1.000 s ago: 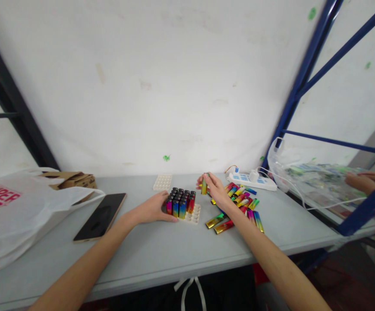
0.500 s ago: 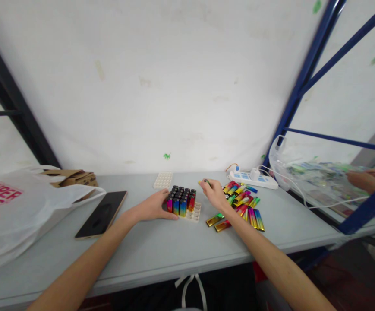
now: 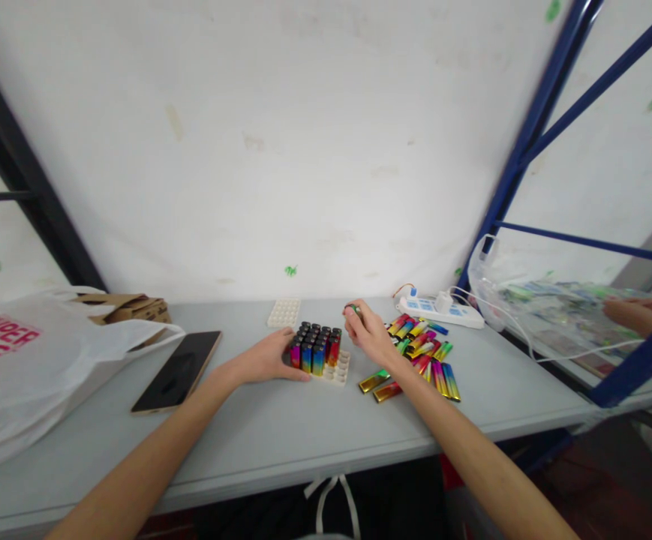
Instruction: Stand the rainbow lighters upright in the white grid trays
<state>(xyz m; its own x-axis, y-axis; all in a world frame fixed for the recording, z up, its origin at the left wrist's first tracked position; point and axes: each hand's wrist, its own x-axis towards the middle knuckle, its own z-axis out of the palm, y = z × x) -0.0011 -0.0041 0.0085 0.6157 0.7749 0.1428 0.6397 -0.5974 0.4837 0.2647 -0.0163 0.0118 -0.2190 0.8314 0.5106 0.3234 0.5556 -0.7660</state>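
The left hand point(image 3: 274, 355) rests on the table point(image 3: 258, 435), thumb and fingers spread wide around the left side of a block of upright lighters point(image 3: 315, 349). These have black tops and shiny bodies in pink, blue, yellow and red, and they stand close together in a white tray point(image 3: 338, 370), whose bare cups show on the right and near side.

The right hand point(image 3: 366, 330) is above the table, to the right of the block and a little farther off, with its fingers curled narrow round a single lighter point(image 3: 353, 308) (only its top end shows, with a bit of green). Right of the tray, partly behind the right forearm, lies a loose pile of lighters point(image 3: 422, 349), pointing every which way.

A second tray point(image 3: 283, 313), its cups bare, lies farther back near the wall. On the far right of the table is a white power strip point(image 3: 441, 312) with plugs in it. To the left lies a dark phone point(image 3: 178, 373) (or something much like one), and beyond it a white plastic bag point(image 3: 33, 360) with red print, beside brown cardboard point(image 3: 128, 308). Past the blue frame point(image 3: 520, 157), another person's hands point(image 3: 638, 313) are near a clear bag point(image 3: 562, 307).
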